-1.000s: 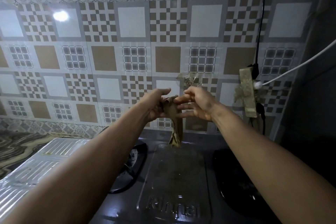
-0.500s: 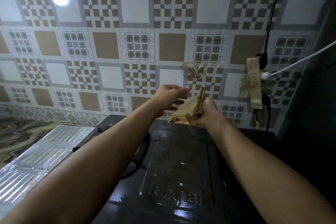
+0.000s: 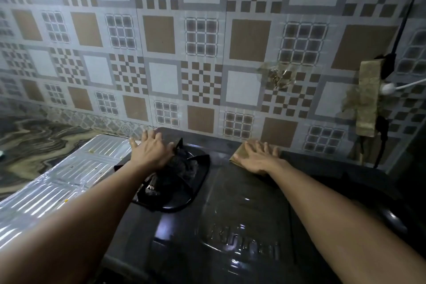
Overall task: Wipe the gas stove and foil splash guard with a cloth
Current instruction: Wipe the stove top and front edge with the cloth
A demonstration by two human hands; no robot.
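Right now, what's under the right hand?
A folded tan cloth, pressed flat onto the back of the black gas stove top by the right hand, its fingers straight. Only the cloth's edges show; the rest is covered by the palm.

Black gas stove (image 3: 230, 203), tan cloth (image 3: 238, 153), silver ribbed foil splash guard (image 3: 57, 182), brown-and-grey checked wall tiles (image 3: 161, 30), marbled swirl tabletop (image 3: 34, 145)

Your tan cloth (image 3: 237, 154) is lying flat at the black gas stove's (image 3: 230, 210) rear edge. The ribbed foil splash guard (image 3: 69, 175) is lying flat along the stove's left edge.
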